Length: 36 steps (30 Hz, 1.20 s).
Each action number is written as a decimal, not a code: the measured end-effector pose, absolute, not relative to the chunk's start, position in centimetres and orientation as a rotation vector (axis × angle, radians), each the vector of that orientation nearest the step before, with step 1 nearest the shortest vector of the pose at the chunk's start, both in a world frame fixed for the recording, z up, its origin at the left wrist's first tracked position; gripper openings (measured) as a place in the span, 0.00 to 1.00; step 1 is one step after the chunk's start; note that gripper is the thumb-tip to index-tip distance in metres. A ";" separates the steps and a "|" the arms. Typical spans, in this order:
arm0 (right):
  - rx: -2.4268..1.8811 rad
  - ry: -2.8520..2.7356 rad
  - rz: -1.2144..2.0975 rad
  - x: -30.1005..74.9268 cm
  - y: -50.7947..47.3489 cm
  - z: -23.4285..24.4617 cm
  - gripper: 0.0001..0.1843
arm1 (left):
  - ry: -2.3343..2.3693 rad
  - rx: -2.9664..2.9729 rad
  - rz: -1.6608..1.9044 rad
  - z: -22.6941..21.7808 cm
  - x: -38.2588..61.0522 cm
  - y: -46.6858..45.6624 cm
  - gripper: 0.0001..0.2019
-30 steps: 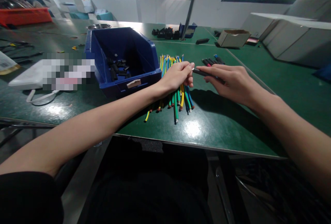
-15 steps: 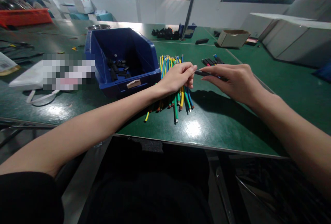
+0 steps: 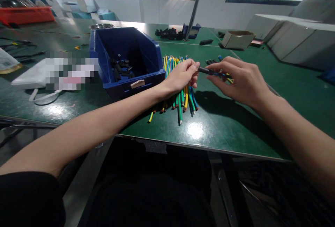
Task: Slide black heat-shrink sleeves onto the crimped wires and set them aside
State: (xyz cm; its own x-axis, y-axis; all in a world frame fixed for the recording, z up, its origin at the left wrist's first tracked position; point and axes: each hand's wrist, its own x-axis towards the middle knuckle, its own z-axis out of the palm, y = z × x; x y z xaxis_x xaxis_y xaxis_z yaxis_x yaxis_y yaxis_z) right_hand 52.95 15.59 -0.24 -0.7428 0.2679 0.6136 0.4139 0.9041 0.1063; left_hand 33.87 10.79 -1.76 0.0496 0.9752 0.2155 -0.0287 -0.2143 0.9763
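Observation:
Between my hands runs a black-sleeved wire [image 3: 205,70], roughly level above the table. My left hand [image 3: 183,75] pinches its left end between thumb and fingers. Thumb and fingertips of my right hand [image 3: 238,78] close around the sleeve farther right; blue and yellow wire shows beneath that palm. Under and behind my left hand lies a bundle of green, yellow and blue wires [image 3: 180,110] with bare metal ends. Several dark sleeved pieces [image 3: 211,61] rest behind my right hand. A blue bin [image 3: 117,89] holding short black sleeves [image 3: 121,70] stands left of the bundle.
On the green table [image 3: 162,129] a white device [image 3: 34,75] with a cable sits at left. Farther back are an orange crate [image 3: 28,15], black parts [image 3: 169,34], a small carton [image 3: 238,40] and a thin pole [image 3: 195,8]. Large white boxes [image 3: 298,42] stand at right.
My right fingers have shifted on the sleeve, and more of the black sleeve and the blue and yellow wire now shows. My left hand keeps its pinch. The view has shifted slightly.

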 end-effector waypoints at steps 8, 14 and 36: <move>-0.516 -2.506 -0.250 52.8 16.0 -0.7 0.14 | 1.111 1.429 1.343 -2.1 33.7 10.9 0.14; -0.594 -2.493 -0.148 52.7 16.2 -1.0 0.15 | 1.223 1.543 1.359 -2.1 33.6 10.6 0.14; -0.939 -2.543 -0.742 53.0 15.7 -0.5 0.19 | 1.399 1.573 1.366 -2.3 33.2 11.6 0.14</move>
